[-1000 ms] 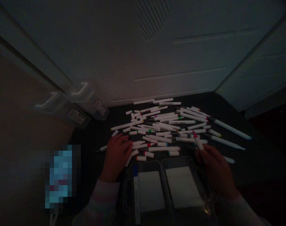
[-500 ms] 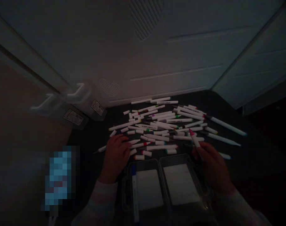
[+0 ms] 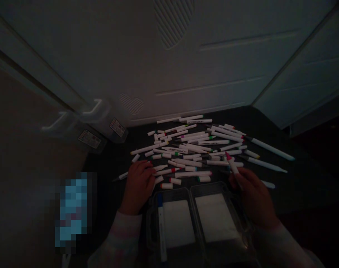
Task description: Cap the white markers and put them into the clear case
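Observation:
My right hand (image 3: 255,195) is closed around a white marker (image 3: 234,167) that points up and away, its far end pink. My left hand (image 3: 138,186) rests at the near left of a spread of white markers (image 3: 187,162) and loose caps (image 3: 175,181). Its fingers are bent inward, and a small red end shows by the fingertips; what they hold is mostly hidden. Between my forearms lies an opened clear plastic case (image 3: 190,208) with white panels in both halves. One blue-capped marker (image 3: 162,230) lies along its left half.
The dark tabletop (image 3: 306,190) meets a pale panelled wall (image 3: 214,70) at the back. At the left stand two clear cases with handles, one labelled case (image 3: 117,128) nearer the wall. A pixelated light-blue object (image 3: 73,208) is at lower left. The scene is dim.
The view has shifted slightly, so everything sits a little to the right. Both hands keep nearly the same pose, and the right still grips the pink-ended marker.

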